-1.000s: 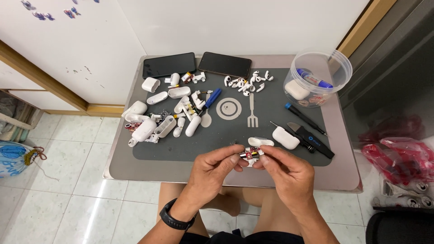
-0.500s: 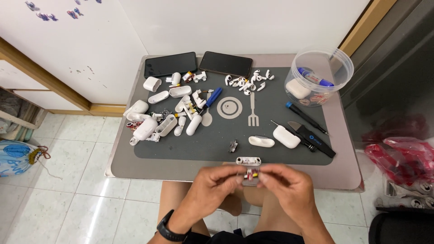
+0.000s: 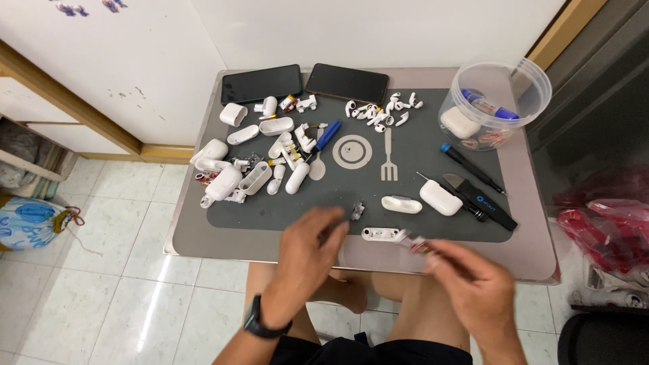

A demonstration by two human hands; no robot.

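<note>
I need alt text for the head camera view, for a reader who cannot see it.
Seen from above, a person's right hand pulls a small part from a white earbud case shell at the near edge of a grey work mat; the left hand hovers beside it. Many white earbud parts lie scattered there.

I see small white part with red-yellow bits (image 3: 412,241) pinched at right hand (image 3: 473,287) fingertips, blurred. White oblong shell piece (image 3: 380,234) lies flat on mat just left of that grip, beside left hand (image 3: 307,253).
</note>
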